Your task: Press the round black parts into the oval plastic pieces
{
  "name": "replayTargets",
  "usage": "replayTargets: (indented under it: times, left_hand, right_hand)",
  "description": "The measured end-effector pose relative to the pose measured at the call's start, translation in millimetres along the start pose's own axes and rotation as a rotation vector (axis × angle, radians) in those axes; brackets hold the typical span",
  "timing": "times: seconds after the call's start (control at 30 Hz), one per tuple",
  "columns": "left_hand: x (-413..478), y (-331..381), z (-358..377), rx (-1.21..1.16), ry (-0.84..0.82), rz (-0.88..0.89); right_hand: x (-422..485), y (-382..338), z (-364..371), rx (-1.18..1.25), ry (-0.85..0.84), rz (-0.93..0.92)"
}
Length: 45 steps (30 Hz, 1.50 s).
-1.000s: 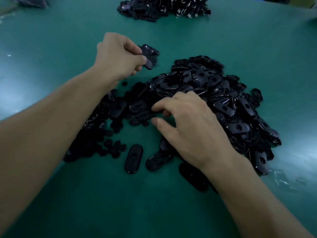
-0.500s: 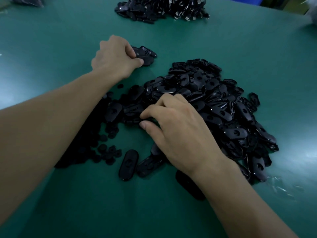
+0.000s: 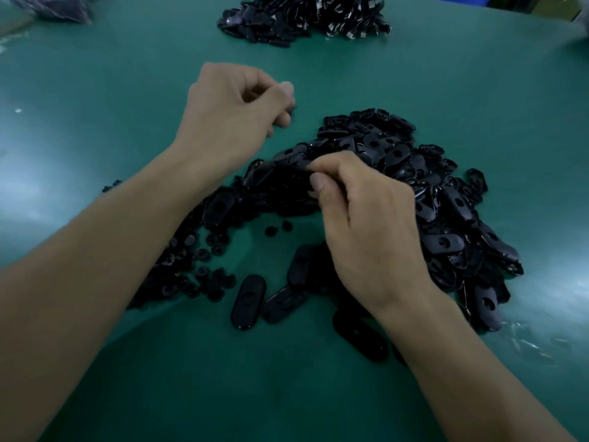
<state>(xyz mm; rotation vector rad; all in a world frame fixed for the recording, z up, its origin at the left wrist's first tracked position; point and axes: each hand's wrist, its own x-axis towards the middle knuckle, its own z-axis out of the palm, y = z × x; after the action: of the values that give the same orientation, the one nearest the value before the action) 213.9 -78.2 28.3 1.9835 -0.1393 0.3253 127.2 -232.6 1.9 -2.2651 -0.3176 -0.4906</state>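
Note:
A big heap of black oval plastic pieces lies on the green table, right of centre. Small round black parts are scattered under my left forearm. My right hand rests on the heap's near-left edge, thumb and forefinger pinched on a dark oval piece. My left hand is farther back and left, with curled fingers and thumb against forefinger. Only a dark sliver shows beneath its fingertips, so what it holds is hidden.
Loose oval pieces lie near me, one more beside my right wrist. A second dark pile sits at the far edge, a dark bag at far left. Clear plastic scraps lie at right.
My left hand lowered the small cluster of oval pieces it held to the table and now covers it. My right hand moved left and closed on a piece at the heap's edge.

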Motion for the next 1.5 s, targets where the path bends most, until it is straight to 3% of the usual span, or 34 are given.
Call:
replayTargets:
  times: [0.17, 0.33, 0.53, 0.77, 0.97, 1.13, 1.3, 1.5]
  left_hand:
    - [-31.2, 13.8, 2.4, -0.138, -0.169, 0.009]
    - [-46.4, 7.9, 2.8, -0.335, -0.272, -0.109]
    - [-47.4, 5.7, 2.4, -0.514, -0.313, -0.185]
    - [-47.3, 3.6, 1.0, -0.529, -0.341, -0.142]
    - [-45.5, 1.6, 4.8, -0.42, -0.15, -0.139]
    - [-40.6, -0.9, 3.5, -0.415, -0.011, -0.162]
    - [-39.3, -3.5, 3.1, -0.402, -0.021, -0.146]
    - [-39.3, -7.1, 4.6, -0.38, -0.042, -0.115]
  right_hand:
    - [0.5, 8.9, -9.3, 0.172, 0.025, 0.093]
    - [2.6, 15.1, -15.1, 0.301, 0.069, 0.173]
    - [4.3, 13.3, -18.0, 0.439, 0.072, 0.221]
    - [3.8, 11.4, -19.6, 0.439, 0.08, 0.222]
    - [-3.3, 8.9, -14.8, 0.073, 0.063, 0.106]
    - [-4.3, 3.3, -8.0, -0.237, -0.189, -0.012]
    - [-2.5, -1.8, -5.5, -0.334, -0.301, -0.042]
    - [0.1, -2.9, -2.3, -0.342, -0.308, -0.015]
